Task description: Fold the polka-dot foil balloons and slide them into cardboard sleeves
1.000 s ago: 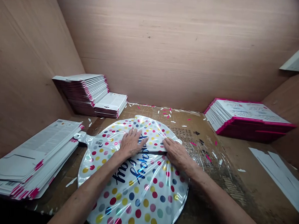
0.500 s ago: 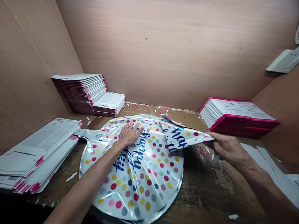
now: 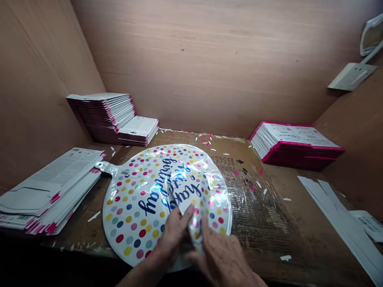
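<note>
- Folded foil balloon [image 3: 190, 196], white with coloured dots and dark lettering, lies over the round flat balloon [image 3: 125, 208], near the front edge of the bench [image 3: 256, 251].
- Left hand [image 3: 173, 234] pinches its near end between thumb and fingers.
- Right hand [image 3: 222, 253] is at the same end, fingers alongside; blur hides whether it grips.
- Round flat balloon's neck [image 3: 107, 168] points left, by white cards [image 3: 46, 191].
- Pink-edged card stack [image 3: 301, 146] stands at the back right.

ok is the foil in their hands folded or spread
Folded: the foil narrows to a wedge between left hand and right hand, over a round, spread-out balloon.
</note>
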{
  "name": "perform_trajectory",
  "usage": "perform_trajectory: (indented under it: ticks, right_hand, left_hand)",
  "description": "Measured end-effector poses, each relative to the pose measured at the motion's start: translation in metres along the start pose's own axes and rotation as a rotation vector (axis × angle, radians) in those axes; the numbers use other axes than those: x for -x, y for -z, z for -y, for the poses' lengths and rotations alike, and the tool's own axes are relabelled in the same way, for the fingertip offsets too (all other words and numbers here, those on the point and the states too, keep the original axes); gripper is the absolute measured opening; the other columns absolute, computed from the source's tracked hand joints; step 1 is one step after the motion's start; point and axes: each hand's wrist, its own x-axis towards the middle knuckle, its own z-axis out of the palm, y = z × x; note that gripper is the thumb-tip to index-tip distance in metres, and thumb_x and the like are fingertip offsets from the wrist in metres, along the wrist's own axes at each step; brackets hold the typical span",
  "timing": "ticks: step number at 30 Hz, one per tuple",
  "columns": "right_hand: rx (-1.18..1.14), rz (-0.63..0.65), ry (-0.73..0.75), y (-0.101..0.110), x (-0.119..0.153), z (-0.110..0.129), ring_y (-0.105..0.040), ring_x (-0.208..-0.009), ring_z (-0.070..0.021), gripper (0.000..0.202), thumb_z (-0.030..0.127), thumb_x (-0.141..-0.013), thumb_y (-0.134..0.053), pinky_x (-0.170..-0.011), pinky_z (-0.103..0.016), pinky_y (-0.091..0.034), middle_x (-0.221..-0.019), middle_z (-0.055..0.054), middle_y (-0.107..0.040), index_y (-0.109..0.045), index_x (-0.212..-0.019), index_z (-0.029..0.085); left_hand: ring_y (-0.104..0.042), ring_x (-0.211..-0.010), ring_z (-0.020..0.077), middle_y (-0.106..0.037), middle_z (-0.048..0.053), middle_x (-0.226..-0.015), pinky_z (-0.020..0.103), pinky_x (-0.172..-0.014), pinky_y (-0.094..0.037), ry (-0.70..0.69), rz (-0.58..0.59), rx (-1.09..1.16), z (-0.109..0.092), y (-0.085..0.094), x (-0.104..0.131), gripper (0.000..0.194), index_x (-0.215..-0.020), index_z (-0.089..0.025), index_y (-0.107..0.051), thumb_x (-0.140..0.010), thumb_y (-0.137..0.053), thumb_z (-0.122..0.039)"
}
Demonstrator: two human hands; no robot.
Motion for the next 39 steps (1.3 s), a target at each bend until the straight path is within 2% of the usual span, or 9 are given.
perform_trajectory:
  ticks: [4, 6, 9, 13, 17, 21, 27, 35, 39]
  right_hand:
    - [-0.144, -0.071, 0.352, 0.001, 0.000, -0.016, -0.046, -0.132, -0.0319, 0.106, 0.058, -0.074, -0.072, -0.105, -0.042, -0.044, -0.144, -0.022, -0.047, -0.020, -0.153, 0.010]
    - [-0.075, -0.148, 0.418, -0.008, -0.010, -0.031, -0.030, -0.142, -0.0330, 0.088, 0.040, -0.082, -0.069, -0.112, -0.050, -0.035, -0.151, -0.024, -0.036, -0.025, -0.151, 0.008]
    - [0.004, -0.229, 0.495, -0.029, -0.027, -0.045, -0.036, -0.140, -0.0282, 0.055, 0.013, -0.092, -0.049, -0.111, -0.049, -0.038, -0.147, -0.021, -0.043, -0.037, -0.145, 0.008]
    - [0.020, -0.192, 0.557, -0.039, -0.037, -0.043, -0.051, -0.129, -0.0271, 0.040, 0.012, -0.096, -0.043, -0.101, -0.044, -0.050, -0.138, -0.018, -0.054, -0.049, -0.136, 0.011]
    - [-0.020, -0.113, 0.593, -0.027, -0.037, -0.034, -0.057, -0.121, -0.0277, 0.034, 0.015, -0.096, -0.046, -0.096, -0.044, -0.051, -0.134, -0.016, -0.058, -0.055, -0.129, 0.014]
    - [-0.250, -0.113, 0.370, -0.028, -0.050, -0.034, -0.068, -0.093, -0.0192, 0.029, 0.021, -0.099, -0.038, -0.079, -0.030, -0.054, -0.104, -0.010, -0.072, -0.064, -0.111, 0.018]
    - [-0.249, -0.059, -0.217, -0.042, -0.091, -0.036, -0.060, -0.057, -0.0157, 0.046, 0.046, -0.099, -0.038, -0.054, -0.024, -0.039, -0.060, -0.002, -0.062, -0.057, -0.066, 0.020]
    - [-0.042, -0.010, -0.277, -0.047, -0.103, -0.032, -0.064, -0.063, -0.0165, 0.046, 0.042, -0.101, -0.035, -0.055, -0.025, -0.033, -0.067, -0.005, -0.068, -0.059, -0.070, 0.019]
    - [0.093, 0.026, -0.298, -0.042, -0.108, -0.024, -0.067, -0.066, -0.0187, 0.043, 0.042, -0.102, -0.034, -0.054, -0.025, -0.033, -0.071, -0.007, -0.070, -0.064, -0.082, 0.017]
  left_hand:
    - [-0.070, -0.072, 0.0220, -0.074, 0.013, -0.089, 0.034, -0.070, -0.058, 0.001, -0.053, 0.045, -0.040, 0.039, -0.001, 0.038, -0.099, -0.011, -0.062, -0.069, -0.080, -0.026]
    - [-0.071, -0.076, 0.0255, -0.074, 0.015, -0.091, 0.039, -0.073, -0.058, 0.072, -0.005, -0.001, -0.056, 0.053, 0.003, 0.037, -0.100, -0.010, -0.062, -0.071, -0.078, -0.026]
    - [-0.070, -0.087, 0.0316, -0.073, 0.015, -0.090, 0.045, -0.081, -0.056, 0.047, -0.057, -0.359, -0.063, 0.065, 0.010, 0.044, -0.106, -0.009, -0.062, -0.075, -0.072, -0.040]
    - [-0.058, -0.117, 0.0339, -0.067, 0.014, -0.118, 0.054, -0.102, -0.044, -0.491, -0.418, -1.121, -0.047, 0.085, 0.021, 0.046, -0.128, -0.015, -0.056, -0.087, -0.053, -0.036]
    - [-0.051, -0.127, 0.0250, -0.064, 0.005, -0.129, 0.045, -0.107, -0.043, -0.894, -0.037, -1.453, -0.028, 0.113, 0.029, 0.054, -0.125, -0.023, -0.062, -0.080, -0.039, -0.006]
    - [-0.055, -0.119, 0.0244, -0.068, 0.005, -0.121, 0.042, -0.102, -0.047, -0.807, 0.070, -1.422, -0.028, 0.125, 0.030, 0.057, -0.126, -0.023, -0.062, -0.074, -0.045, -0.005]
    - [-0.068, -0.085, 0.0220, -0.074, 0.005, -0.090, 0.033, -0.077, -0.051, -0.463, -0.365, -1.168, -0.040, 0.098, 0.010, 0.035, -0.118, -0.020, -0.066, -0.089, -0.050, -0.032]
    - [-0.069, -0.085, 0.0208, -0.073, 0.005, -0.093, 0.030, -0.075, -0.047, -0.555, -0.523, -1.335, -0.041, 0.089, -0.011, 0.024, -0.098, -0.020, -0.065, -0.095, -0.044, -0.033]
    - [-0.069, -0.074, 0.0238, -0.071, 0.005, -0.076, 0.031, -0.066, -0.047, -0.320, -0.574, -1.505, -0.045, 0.087, -0.019, 0.023, -0.102, -0.018, -0.061, -0.094, -0.045, -0.033]
